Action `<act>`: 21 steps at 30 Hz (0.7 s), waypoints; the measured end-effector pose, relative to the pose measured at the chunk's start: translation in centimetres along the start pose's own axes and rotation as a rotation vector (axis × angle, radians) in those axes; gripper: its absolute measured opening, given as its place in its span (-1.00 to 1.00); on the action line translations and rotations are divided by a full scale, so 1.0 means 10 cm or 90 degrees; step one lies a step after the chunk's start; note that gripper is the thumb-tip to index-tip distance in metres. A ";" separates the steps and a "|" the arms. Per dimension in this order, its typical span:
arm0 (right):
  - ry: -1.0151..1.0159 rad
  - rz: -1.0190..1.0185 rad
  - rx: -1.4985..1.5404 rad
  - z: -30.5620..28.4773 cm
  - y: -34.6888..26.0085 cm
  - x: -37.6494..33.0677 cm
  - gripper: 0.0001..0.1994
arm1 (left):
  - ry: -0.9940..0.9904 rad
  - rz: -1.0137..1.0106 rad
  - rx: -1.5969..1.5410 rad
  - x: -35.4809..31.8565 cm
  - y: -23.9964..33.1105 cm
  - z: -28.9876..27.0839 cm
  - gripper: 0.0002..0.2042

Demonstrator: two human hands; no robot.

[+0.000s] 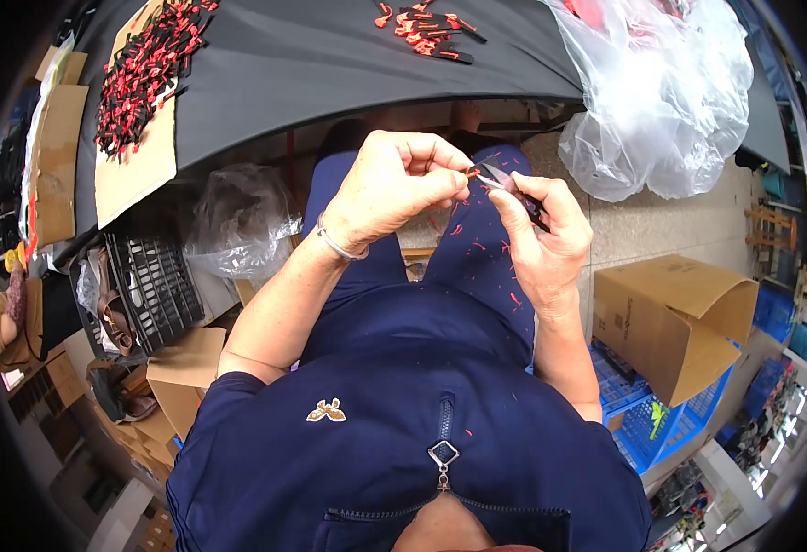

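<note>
Left fingers point(442, 184) pinch a small red piece point(472, 172); right fingers point(543, 191) wrap scissors point(499, 176) just beside them; best snip clear of skin.

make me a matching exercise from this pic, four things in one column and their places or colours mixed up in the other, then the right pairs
Column 1
1. scissors
2. large red-and-black heap
3. large translucent bag
4. plastic crate at right

Column 2
A. on a cardboard sheet
B. blue
C. in the right hand
D. at the right of the black-covered table

Pairs: 1-C, 2-A, 3-D, 4-B
</note>
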State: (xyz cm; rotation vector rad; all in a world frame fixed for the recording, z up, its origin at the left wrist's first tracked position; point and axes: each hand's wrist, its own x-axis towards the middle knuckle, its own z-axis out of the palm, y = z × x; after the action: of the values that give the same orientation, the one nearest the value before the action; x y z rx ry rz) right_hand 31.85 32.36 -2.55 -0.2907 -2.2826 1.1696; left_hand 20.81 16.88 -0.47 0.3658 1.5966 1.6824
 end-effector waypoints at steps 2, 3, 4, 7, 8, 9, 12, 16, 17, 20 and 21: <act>0.003 -0.024 -0.011 0.00 -0.01 0.02 -0.84 | -0.002 -0.003 -0.007 -0.01 0.00 0.01 -0.85; 0.004 -0.067 -0.051 0.00 -0.01 0.04 -0.84 | -0.001 -0.004 -0.009 -0.01 -0.01 0.01 -0.85; 0.005 -0.109 -0.091 0.00 -0.01 0.05 -0.84 | 0.004 -0.012 -0.002 -0.01 -0.04 0.01 -0.85; -0.001 -0.035 -0.058 -0.01 0.00 0.03 -0.84 | 0.007 -0.026 -0.003 -0.01 -0.06 0.00 -0.84; -0.003 -0.034 -0.058 -0.01 0.01 0.02 -0.84 | 0.003 -0.032 -0.012 -0.01 -0.07 0.00 -0.84; -0.001 -0.062 -0.068 0.00 0.01 0.02 -0.83 | 0.004 -0.034 -0.013 0.00 -0.07 0.00 -0.84; -0.003 -0.095 -0.098 -0.01 0.05 0.03 -0.81 | -0.003 -0.029 -0.003 0.01 -0.10 0.00 -0.83; 0.000 -0.069 -0.081 -0.02 0.07 0.03 -0.77 | 0.001 -0.047 -0.020 0.02 -0.13 0.01 -0.80; 0.000 -0.068 -0.081 -0.02 0.07 0.03 -0.77 | 0.001 -0.052 -0.030 0.02 -0.12 0.02 -0.80; 0.001 -0.114 -0.137 -0.02 0.06 0.03 -0.77 | -0.010 -0.058 -0.023 0.02 -0.09 0.04 -0.79; 0.002 -0.131 -0.156 -0.02 0.06 0.03 -0.77 | -0.009 -0.059 -0.023 0.02 -0.10 0.04 -0.79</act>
State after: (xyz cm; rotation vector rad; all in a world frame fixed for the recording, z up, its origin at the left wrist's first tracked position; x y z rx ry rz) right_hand 31.71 33.00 -2.87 -0.1433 -2.3896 0.7889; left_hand 21.28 17.19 -1.38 0.2809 1.5476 1.6325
